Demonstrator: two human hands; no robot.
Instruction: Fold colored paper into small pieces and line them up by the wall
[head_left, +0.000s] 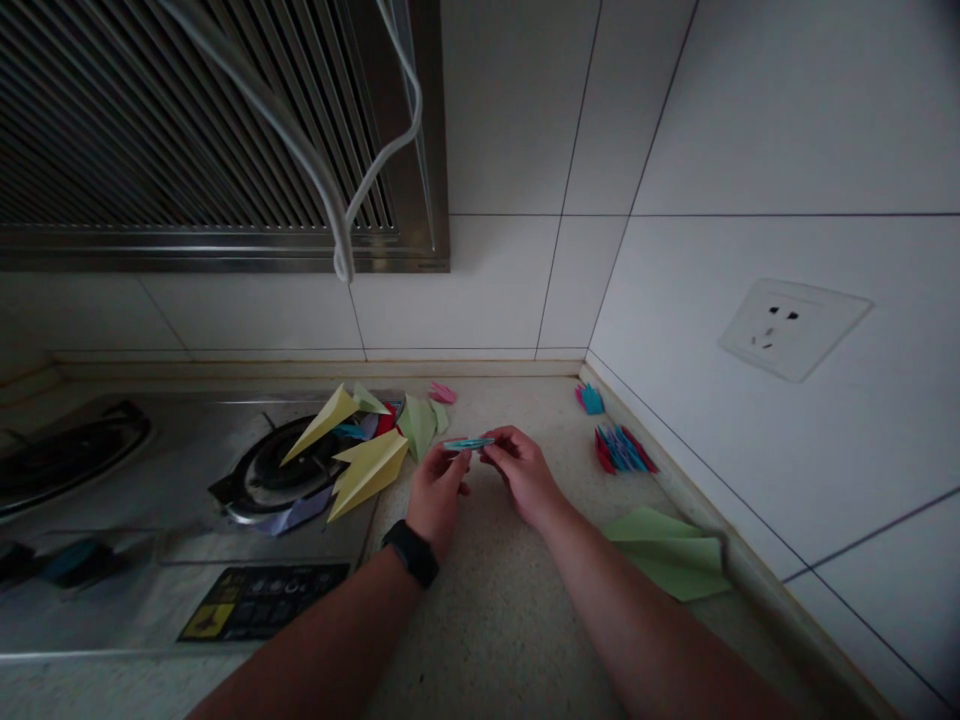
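Note:
Between my two hands, a small light-blue piece of folded paper (469,443) is held above the counter. My left hand (441,480), with a black band on the wrist, pinches its left end. Thumb and fingers of my right hand (519,468) close on its right end. Left of my hands lie yellow paper planes (369,472) and crumpled pale-green paper (420,422). A bundle of blue and red folded papers (624,450) lies to the right, with a smaller pink and blue bundle (590,398) behind it. A pale-green paper plane (667,552) is partly behind my right forearm.
A gas stove (180,545) takes up the left side, with folded papers lying over its near burner (281,465). A range hood (315,255) and a hanging white cable (341,245) are overhead. The tiled wall (750,430) on the right carries a socket (795,328).

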